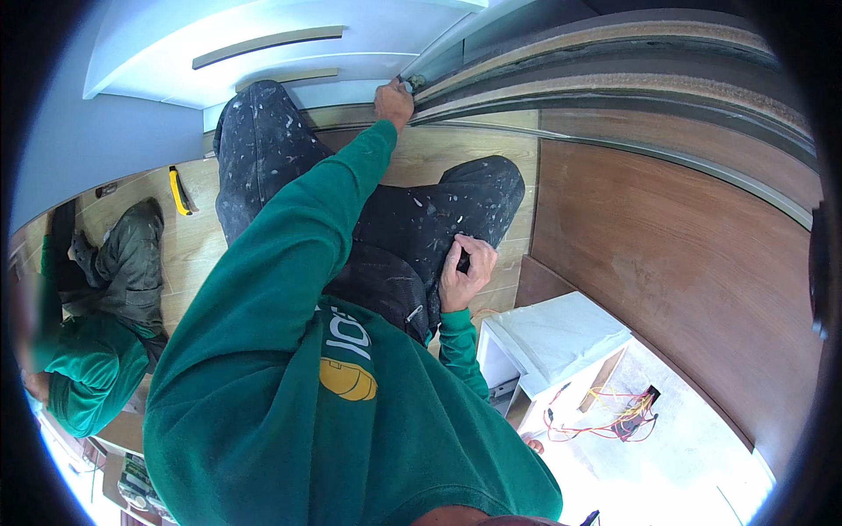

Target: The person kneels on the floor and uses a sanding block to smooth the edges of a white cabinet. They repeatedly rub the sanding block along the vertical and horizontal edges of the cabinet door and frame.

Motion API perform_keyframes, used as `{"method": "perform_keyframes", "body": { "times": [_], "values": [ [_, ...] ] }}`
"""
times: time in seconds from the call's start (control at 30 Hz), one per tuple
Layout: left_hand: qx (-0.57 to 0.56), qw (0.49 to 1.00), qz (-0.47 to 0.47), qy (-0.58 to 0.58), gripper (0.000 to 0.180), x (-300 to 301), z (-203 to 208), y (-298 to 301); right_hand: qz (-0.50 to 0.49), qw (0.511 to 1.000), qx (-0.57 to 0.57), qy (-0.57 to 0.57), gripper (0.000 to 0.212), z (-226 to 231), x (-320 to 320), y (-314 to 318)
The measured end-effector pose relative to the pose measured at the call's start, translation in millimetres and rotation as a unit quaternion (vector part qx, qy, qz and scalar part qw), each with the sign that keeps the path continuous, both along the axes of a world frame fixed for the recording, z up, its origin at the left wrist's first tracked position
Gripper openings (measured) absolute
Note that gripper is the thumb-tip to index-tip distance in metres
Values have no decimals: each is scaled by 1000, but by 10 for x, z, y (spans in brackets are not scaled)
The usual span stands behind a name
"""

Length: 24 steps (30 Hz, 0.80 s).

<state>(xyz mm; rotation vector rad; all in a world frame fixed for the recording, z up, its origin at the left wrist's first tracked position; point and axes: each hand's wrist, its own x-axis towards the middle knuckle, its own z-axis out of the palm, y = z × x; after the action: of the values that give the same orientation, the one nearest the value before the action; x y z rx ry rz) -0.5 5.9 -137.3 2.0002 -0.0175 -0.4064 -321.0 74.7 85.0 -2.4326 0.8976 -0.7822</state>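
My left hand [395, 103] reaches forward to the foot of the white cabinet [368, 44], where it meets a set of long panel edges [561, 96]. Its fingers are pinched round something small and dark that I cannot make out. A small knobbly piece [417, 83] sits just beside the fingertips. My right hand [467, 273] rests on my paint-spotted dark trousers [395, 215], thumb and forefinger drawn together. Whether anything is between them is hidden.
A yellow utility knife [181, 191] lies on the wood-look floor [189, 250]. At left sits a co-worker in a green top [101, 368]. To the right are a brown wooden panel [649, 223], a white box-like unit [557, 337] and loose red and yellow wires [614, 416].
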Motion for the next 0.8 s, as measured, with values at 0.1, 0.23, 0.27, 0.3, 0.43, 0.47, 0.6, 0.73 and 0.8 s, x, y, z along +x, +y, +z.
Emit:
{"method": "perform_keyframes", "body": {
  "times": [0.1,0.23,0.27,0.3,0.43,0.47,0.6,0.73,0.8],
  "values": [
    [-93,992,75,-48,36,-148,1,22,5,1000,1,12,16,9,-1,17],
    [-127,987,97,28,36,-192,22,0,-10,1000,8,16,11,34,-44,82],
    [-138,984,93,67,37,-184,107,-6,-13,1000,5,19,13,28,-56,89],
    [-148,979,87,107,37,-174,197,-15,-17,1000,3,22,15,22,-71,100],
    [-153,981,114,12,44,-142,-167,-52,7,1000,-4,10,16,2,-24,106],
    [-125,988,87,31,46,-173,-158,-39,4,1000,-7,16,16,6,-67,111],
    [-38,999,13,37,45,-68,36,-112,-11,1000,-14,12,16,14,-79,121],
    [18,998,-58,-3,39,30,30,-4,-11,1000,-16,19,15,19,-82,121],
    [30,995,-90,-18,39,51,79,16,-12,1000,-16,11,15,1,-76,137]
  ]
}}
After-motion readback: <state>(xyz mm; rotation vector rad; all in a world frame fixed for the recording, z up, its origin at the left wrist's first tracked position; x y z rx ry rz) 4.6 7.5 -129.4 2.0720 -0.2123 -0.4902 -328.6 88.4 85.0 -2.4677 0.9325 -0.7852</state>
